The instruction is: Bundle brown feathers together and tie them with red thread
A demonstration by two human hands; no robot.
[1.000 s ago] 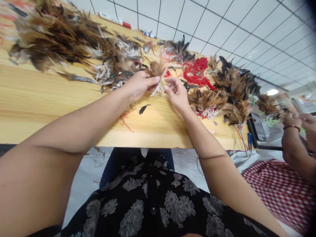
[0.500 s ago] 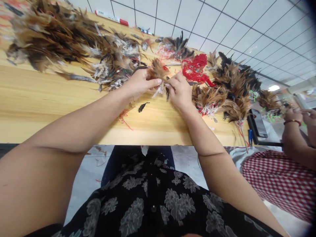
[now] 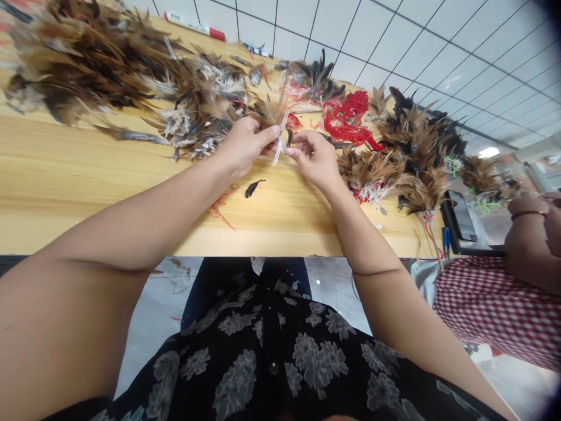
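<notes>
My left hand (image 3: 249, 143) is closed, its thumb pressed on a small bunch of brown feathers (image 3: 268, 110). The pale quill ends (image 3: 279, 143) stick out past the thumb toward the right. There my right hand (image 3: 316, 156) is curled, thumb and forefinger at a small dark feather (image 3: 289, 138) beside the quills; its other fingers fold in behind. Just beyond the hands lies a tangle of red yarn (image 3: 348, 120). A loose black feather (image 3: 253, 187) rests on the wooden table (image 3: 109, 193) below my left hand.
A large heap of brown feathers (image 3: 83, 64) covers the far left. Tied feather bunches (image 3: 372, 169) and a feather duster with a stick (image 3: 432, 234) lie at right. A red-capped marker (image 3: 193, 26), a phone (image 3: 462, 216) and blue-handled snips (image 3: 446, 241) are there. Another person's hands (image 3: 528, 216) work far right.
The feather bunch has tilted left in my left hand, and its pale quill ends now show more. My right hand's fingers have loosened and spread a little beside them.
</notes>
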